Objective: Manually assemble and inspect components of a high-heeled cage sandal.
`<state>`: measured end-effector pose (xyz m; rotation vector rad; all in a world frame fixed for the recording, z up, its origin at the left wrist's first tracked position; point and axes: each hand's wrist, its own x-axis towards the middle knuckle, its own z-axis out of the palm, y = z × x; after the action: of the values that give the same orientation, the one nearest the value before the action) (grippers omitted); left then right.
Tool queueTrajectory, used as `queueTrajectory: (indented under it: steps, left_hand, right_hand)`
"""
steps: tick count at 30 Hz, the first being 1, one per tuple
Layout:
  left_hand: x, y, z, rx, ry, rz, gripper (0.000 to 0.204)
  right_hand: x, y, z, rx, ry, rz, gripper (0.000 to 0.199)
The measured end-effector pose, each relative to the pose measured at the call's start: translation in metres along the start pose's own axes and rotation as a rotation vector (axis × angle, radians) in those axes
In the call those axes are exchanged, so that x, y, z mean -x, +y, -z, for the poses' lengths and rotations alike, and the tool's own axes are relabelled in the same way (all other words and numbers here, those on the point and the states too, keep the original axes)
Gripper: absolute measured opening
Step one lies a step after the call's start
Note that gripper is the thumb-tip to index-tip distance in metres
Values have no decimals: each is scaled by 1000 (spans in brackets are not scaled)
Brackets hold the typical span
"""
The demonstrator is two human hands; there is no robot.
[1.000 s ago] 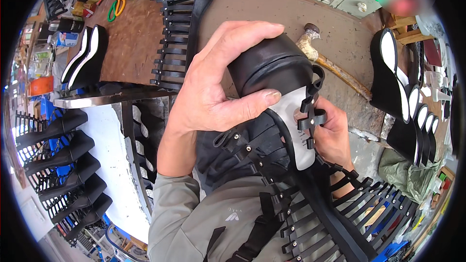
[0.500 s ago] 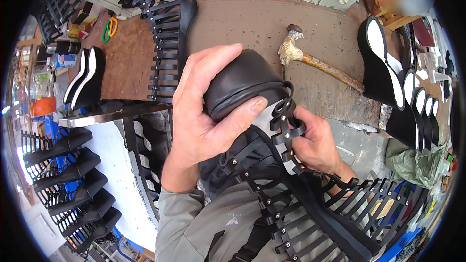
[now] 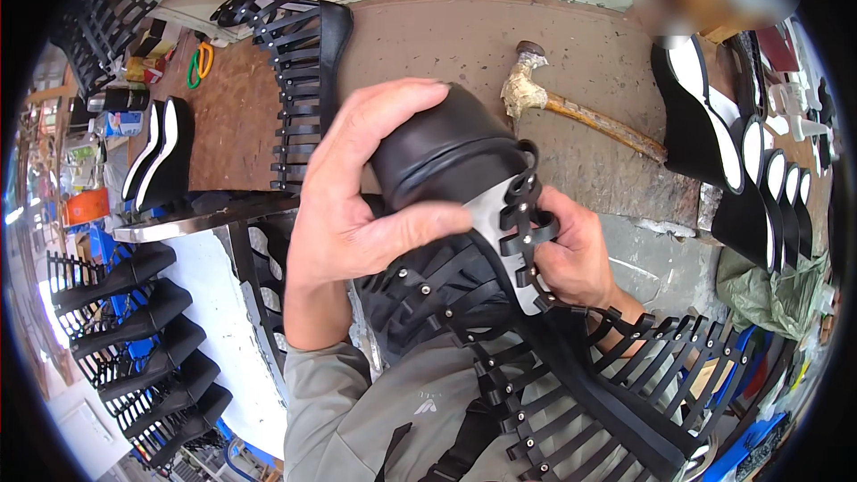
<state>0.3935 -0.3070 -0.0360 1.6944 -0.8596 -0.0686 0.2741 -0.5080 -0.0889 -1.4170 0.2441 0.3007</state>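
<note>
A black strappy boot (image 3: 451, 143) with studded cross straps is held in front of me, its smooth rounded end pointing away and its long strapped shaft running down to the right across my chest. My left hand (image 3: 339, 201) wraps that rounded end, fingers over the far side and the slightly blurred thumb near its lower edge. At the boot's right side, my right hand (image 3: 576, 254) is closed on the straps by the opening, where grey lining shows. Some right fingers are hidden behind the straps.
On the bench lie a wooden-handled hammer (image 3: 594, 123) and another strappy boot (image 3: 303, 89). Black-and-white wedge soles (image 3: 687, 138) stand at right, with another pair (image 3: 165, 152) at left. Several black boots (image 3: 147, 339) hang at lower left. Scissors (image 3: 201, 64) lie far left.
My left thumb has shifted down and slightly left from the seam of the rounded end. The boot and both hands have moved slightly left; the right hand keeps its grip.
</note>
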Motion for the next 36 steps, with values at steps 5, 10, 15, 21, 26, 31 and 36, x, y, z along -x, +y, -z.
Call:
queueTrajectory:
  steps: [5,10,15,21,26,31,36]
  left_hand:
    - [9,-15,-6,144,11,-33,70]
    - [10,-13,-9,51,34,-224,65]
    - [20,-6,-23,7,156,-290,55]
    - [31,16,-37,-133,240,-296,51]
    - [41,11,-31,-293,359,-327,44]
    - [42,33,-29,-570,496,20,33]
    - [69,31,-17,-511,579,302,48]
  right_hand:
    - [-1,-2,-2,-105,-6,57,37]
    - [8,3,-2,-57,-9,22,38]
    - [15,9,-7,64,51,35,39]
    - [21,20,-7,122,30,56,36]
    - [12,64,57,-5,-310,-99,49]
    - [17,86,67,-667,-203,69,59]
    - [31,41,25,-979,433,148,42]
